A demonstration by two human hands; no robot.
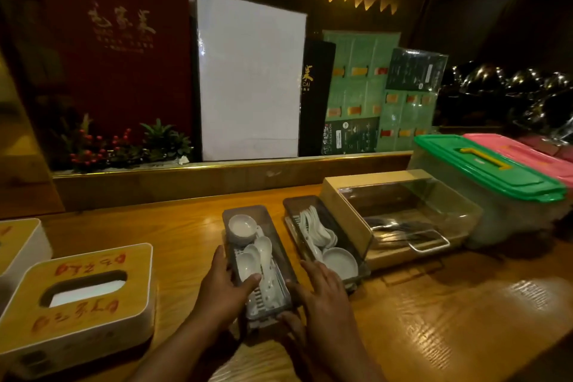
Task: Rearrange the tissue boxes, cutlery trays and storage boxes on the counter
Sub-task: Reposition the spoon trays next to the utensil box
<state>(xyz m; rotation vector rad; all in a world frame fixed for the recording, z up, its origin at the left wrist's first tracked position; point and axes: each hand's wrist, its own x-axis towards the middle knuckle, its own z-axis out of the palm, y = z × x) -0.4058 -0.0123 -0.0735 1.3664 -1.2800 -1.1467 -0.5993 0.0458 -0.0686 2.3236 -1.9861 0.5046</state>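
Observation:
A grey cutlery tray [280, 253] with white spoons and a small bowl lies on the wooden counter [179, 226], near its front. My left hand [224, 285] grips the tray's left side, thumb over the rim. My right hand [322, 291] holds its right front corner. A second grey cutlery tray [294, 206] with spoons and a dish sits just to the right. Beyond it stands a clear-lidded cutlery box [403, 214]. A tissue box [77, 295] with a wooden top sits at the left, and part of another tissue box [18, 242] shows behind it.
A green-lidded storage box [490, 174] and a pink-lidded storage box [527, 152] stand at the far right. A raised ledge [217, 170] behind the counter carries menus, a white board and a plant with red berries [117, 146]. Bare wood lies at the front right.

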